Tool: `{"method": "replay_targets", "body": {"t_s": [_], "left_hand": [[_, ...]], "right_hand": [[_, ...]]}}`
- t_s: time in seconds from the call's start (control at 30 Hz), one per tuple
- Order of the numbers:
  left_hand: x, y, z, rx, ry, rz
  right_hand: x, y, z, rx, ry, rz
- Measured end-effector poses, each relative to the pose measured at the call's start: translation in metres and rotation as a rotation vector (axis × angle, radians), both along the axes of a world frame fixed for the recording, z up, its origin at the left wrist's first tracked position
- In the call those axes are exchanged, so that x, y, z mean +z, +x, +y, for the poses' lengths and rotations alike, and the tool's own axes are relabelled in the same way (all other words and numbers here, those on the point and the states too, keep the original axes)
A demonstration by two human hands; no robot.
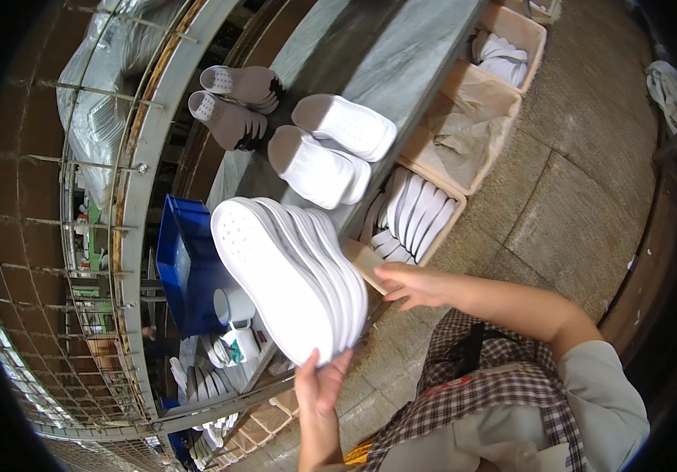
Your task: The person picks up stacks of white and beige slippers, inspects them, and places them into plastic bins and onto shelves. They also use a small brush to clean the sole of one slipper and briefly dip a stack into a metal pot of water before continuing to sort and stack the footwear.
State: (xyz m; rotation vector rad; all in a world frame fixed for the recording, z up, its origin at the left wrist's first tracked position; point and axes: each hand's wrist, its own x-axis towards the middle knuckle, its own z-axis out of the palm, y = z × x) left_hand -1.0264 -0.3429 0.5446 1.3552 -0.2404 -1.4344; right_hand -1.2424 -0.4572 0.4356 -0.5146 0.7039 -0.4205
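A stack of white shoe soles (271, 271) stands tilted in front of me, the top one showing small holes at its far end. My left hand (322, 381) grips the near end of the stack, thumb on the face and fingers beneath. To the right of the soles is my right hand (413, 285), its fingers loosely apart and nothing seen in them. It is nearest to a beige bin's corner; whether it touches the bin I cannot tell. Beyond the stack, more white soles (319, 165) lie piled on the grey bench (385, 59).
Grey-shaded soles (236, 102) sit at the bench's far left. A blue crate (181, 267) and a white mug (233, 305) are left of the stack. Bins along the right hold soles (417, 216) and plastic lining (464, 138). A wire mesh frame (130, 228) runs up the left.
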Motion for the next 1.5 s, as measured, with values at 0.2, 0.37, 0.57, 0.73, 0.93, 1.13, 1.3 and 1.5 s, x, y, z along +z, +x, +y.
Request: {"method": "replay_targets", "body": {"t_s": [0.2,0.37,0.57,0.73,0.93,1.13,1.3,1.5], "left_hand": [[-0.013,-0.049,0.094,-0.142,0.008,0.101],[-0.002,-0.061,0.085,-0.489,-0.167,-0.345],[0.008,-0.100,0.011,-0.649,-0.111,-0.418],[-0.015,-0.135,-0.028,-0.974,0.111,-0.230],[-0.064,-0.165,-0.044,-1.123,0.375,-0.008],[-0.077,-0.183,-0.049,-1.196,0.467,0.145],[-0.072,-0.195,-0.048,-1.214,0.438,0.191],[-0.070,-0.201,-0.048,-1.199,0.459,0.287]], "right_hand": [[-0.019,0.010,0.058,-0.246,0.329,-0.596],[-0.018,-0.048,0.100,-0.180,0.176,-0.540],[0.005,-0.101,0.138,-0.306,0.162,-0.493],[0.014,-0.149,0.175,-0.406,0.420,-0.374],[0.012,-0.178,0.206,-0.509,0.583,-0.327],[0.006,-0.187,0.222,-0.612,0.658,-0.294],[0.008,-0.194,0.228,-0.645,0.636,-0.308],[0.011,-0.199,0.231,-0.678,0.611,-0.310]]}}
